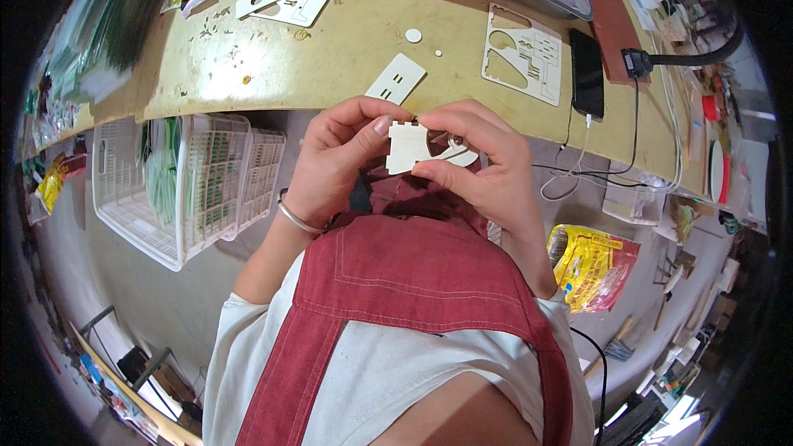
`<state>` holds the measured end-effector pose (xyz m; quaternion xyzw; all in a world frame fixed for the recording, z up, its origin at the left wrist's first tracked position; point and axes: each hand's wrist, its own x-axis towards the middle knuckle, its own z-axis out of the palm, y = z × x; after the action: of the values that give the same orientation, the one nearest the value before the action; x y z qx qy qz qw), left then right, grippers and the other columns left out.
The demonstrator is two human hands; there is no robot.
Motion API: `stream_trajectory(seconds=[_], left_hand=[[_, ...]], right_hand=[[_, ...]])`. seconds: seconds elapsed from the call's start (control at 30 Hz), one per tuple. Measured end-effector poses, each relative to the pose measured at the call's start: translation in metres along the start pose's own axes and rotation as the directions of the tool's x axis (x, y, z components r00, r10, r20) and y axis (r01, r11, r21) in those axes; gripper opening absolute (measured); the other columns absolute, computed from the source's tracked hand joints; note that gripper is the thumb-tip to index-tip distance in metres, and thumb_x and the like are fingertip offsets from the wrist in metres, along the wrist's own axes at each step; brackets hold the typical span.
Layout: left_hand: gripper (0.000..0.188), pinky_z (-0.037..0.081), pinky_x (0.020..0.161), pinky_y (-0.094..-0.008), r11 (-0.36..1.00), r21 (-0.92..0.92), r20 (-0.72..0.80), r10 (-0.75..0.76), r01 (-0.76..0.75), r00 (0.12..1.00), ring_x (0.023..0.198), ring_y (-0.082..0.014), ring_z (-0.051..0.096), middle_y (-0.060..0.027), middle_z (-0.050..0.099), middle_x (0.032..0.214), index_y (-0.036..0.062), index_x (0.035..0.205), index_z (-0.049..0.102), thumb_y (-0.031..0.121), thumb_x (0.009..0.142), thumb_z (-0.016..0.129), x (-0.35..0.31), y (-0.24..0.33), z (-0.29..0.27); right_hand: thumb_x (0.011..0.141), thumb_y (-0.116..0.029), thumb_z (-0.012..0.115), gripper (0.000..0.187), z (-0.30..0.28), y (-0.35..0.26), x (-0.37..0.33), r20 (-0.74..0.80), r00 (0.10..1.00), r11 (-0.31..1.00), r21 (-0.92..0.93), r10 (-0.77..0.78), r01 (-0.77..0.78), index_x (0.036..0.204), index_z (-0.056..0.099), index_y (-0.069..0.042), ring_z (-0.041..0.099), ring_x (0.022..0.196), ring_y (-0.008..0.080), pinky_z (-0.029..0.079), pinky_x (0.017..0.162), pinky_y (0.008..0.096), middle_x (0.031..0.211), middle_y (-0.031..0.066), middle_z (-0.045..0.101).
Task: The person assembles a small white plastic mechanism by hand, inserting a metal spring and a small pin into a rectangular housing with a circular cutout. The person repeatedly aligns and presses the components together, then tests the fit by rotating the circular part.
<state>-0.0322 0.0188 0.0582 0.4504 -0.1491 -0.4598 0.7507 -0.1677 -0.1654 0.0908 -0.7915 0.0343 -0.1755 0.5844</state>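
Plywood piece [410, 146] sits pinched between your two hands just off the surface [347, 49] edge, left hand [339, 161] clamping its left side, right hand [483, 161] gripping its right, slotted panel [396, 78] lying just behind.

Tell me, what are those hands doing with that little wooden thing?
A person in a red apron is holding a small pale wooden piece with notched edges in both hands, just in front of the table's edge. The left hand pinches its left side, and the right hand grips its right side, where a curved part sticks out. On the yellowish table lie more flat wooden cut-outs, such as a slotted rectangle and an emptied sheet, beside a black phone.
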Motion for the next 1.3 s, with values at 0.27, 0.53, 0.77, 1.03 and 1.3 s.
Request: stream_trajectory(seconds=[0.27,0.53,0.77,1.03,1.3], left_hand=[[0.021,0.057,0.084,-0.0232,0.998,0.011,-0.011,0.055,-0.055,0.998,0.094,-0.0073,0.07,-0.0037,0.076,0.108,-0.0009,0.125,0.071,0.015,0.111,0.065,-0.004,0.001,0.005],[0.02,0.056,0.083,-0.0224,0.998,0.029,-0.032,0.063,-0.062,0.998,0.094,-0.0062,0.068,-0.0027,0.076,0.108,0.0001,0.123,0.072,0.015,0.11,0.066,-0.005,0.004,0.009],[0.023,0.057,0.086,-0.0265,0.989,0.123,-0.05,0.09,-0.083,0.995,0.094,-0.0108,0.071,-0.0077,0.077,0.109,-0.0008,0.119,0.072,0.013,0.101,0.078,-0.01,0.01,0.01],[0.014,0.056,0.084,-0.0268,0.994,0.105,-0.098,0.047,-0.037,0.994,0.091,-0.0109,0.072,-0.0078,0.079,0.103,-0.0006,0.109,0.075,0.007,0.099,0.078,-0.012,0.011,0.011],[0.01,0.055,0.083,-0.0265,0.963,0.213,-0.096,0.191,-0.168,0.977,0.09,-0.0099,0.071,-0.007,0.079,0.101,0.0001,0.107,0.075,0.005,0.099,0.076,-0.009,0.004,0.013]], right_hand=[[0.081,-0.005,0.092,0.048,0.0,-0.01,-0.002,-0.001,0.995,0.987,-0.13,-0.096,0.095,0.125,0.073,-0.001,0.07,0.102,0.0216,0.058,0.087,0.0327,0.122,0.0117,0.07],[0.078,-0.007,0.093,0.05,0.0,-0.01,-0.003,-0.005,0.995,0.984,-0.152,-0.099,0.097,0.123,0.074,0.0,0.071,0.113,0.0287,0.057,0.093,0.0357,0.125,0.0158,0.073],[0.078,-0.007,0.092,0.051,0.002,-0.013,-0.004,0.035,0.98,0.937,-0.285,-0.198,0.199,0.124,0.072,0.0,0.07,0.11,0.0332,0.058,0.091,0.0389,0.127,0.0173,0.07],[0.076,-0.008,0.092,0.053,0.006,-0.015,-0.006,0.04,0.966,0.923,-0.288,-0.254,0.255,0.122,0.069,0.002,0.069,0.108,0.0362,0.058,0.09,0.0424,0.125,0.0179,0.069],[0.078,-0.01,0.092,0.053,0.006,-0.015,-0.005,0.066,0.976,0.93,-0.298,-0.206,0.216,0.124,0.069,0.002,0.069,0.111,0.0366,0.058,0.093,0.0423,0.126,0.0183,0.069]])
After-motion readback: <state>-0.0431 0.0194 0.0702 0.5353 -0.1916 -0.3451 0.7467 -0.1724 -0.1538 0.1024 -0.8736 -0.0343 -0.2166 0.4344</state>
